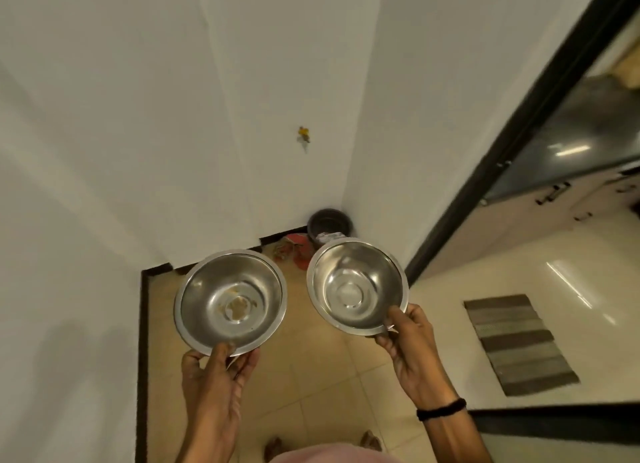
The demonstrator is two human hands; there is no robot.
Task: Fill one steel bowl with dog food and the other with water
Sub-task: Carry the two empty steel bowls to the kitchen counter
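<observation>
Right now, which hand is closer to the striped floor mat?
Right. The right hand, holding a steel bowl, is just left of the striped mat; the left hand is farther left, beyond it.

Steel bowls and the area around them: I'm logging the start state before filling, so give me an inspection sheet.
Surface: beige tiled floor, no table in view.
Job's things: left bowl has brownish residue at the bottom; right bowl looks clean; both empty.
Clutter: dark bucket in the corner, reddish items beside it.
Grippers: left hand and right hand each pinch a bowl's near rim.
Cables: nothing seen.
Surroundings: white walls, striped mat, dark doorframe.
</observation>
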